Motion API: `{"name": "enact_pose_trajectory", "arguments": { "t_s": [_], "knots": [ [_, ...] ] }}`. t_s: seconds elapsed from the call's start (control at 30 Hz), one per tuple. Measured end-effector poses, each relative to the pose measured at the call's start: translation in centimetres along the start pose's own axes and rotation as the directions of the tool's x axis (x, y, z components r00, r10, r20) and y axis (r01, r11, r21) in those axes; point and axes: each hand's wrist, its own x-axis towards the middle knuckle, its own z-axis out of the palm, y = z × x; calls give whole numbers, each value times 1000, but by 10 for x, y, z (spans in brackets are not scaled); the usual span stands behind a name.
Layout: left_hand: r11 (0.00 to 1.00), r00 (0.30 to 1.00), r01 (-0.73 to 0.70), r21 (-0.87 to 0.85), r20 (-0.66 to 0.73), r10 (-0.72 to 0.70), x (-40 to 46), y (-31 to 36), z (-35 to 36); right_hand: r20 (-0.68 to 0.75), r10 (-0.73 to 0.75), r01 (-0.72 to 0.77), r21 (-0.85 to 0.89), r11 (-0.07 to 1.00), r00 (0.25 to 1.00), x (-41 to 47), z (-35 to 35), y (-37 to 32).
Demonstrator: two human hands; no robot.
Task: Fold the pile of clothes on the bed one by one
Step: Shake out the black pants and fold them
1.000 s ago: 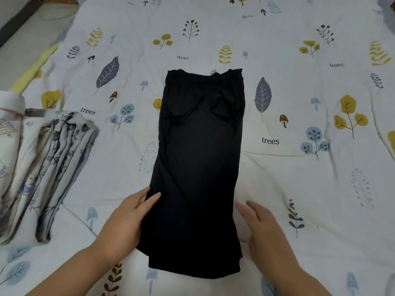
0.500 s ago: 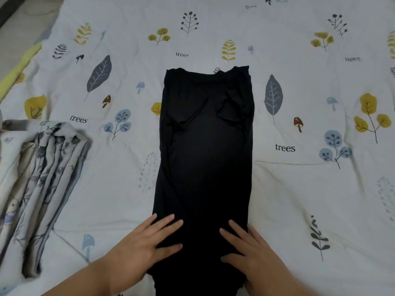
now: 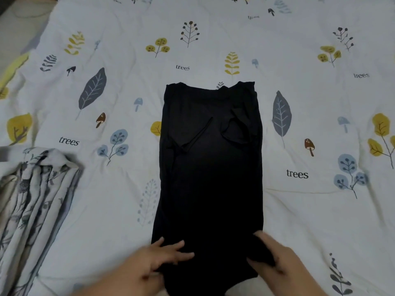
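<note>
The left hand (image 3: 162,256) lies on the near end of the black garment (image 3: 210,178), fingers spread over the cloth, while the right hand (image 3: 275,259) pinches the hem's right corner. The garment stretches lengthwise down the middle of a white bedspread (image 3: 310,210) printed with leaves, mushrooms and "trees". A floral garment (image 3: 36,197) sits bunched at left.

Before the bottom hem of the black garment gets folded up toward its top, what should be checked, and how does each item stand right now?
1. Black garment lies flat as a long strip: ok.
2. Left hand on the near left edge: ok; grip cannot tell.
3. Right hand holding the near right corner: ok, fabric bunched in its fingers.
4. Sleeves tucked inside the outline: ok.
5. Floral garment apart from the fold path: ok.
6. Bedspread smooth underneath: cannot tell.
</note>
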Motion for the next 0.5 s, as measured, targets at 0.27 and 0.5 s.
{"name": "enact_pose_trajectory", "arguments": {
  "t_s": [0.27,0.5],
  "knots": [
    [394,864,-129,-910,-299,-406,94,52,-132,-69,-83,108,663,741,994,87,-75,-76],
    [344,773,-101,-934,-291,-563,176,40,-202,-186,141,30,698,715,972,185,-110,-117]
  ]
}}
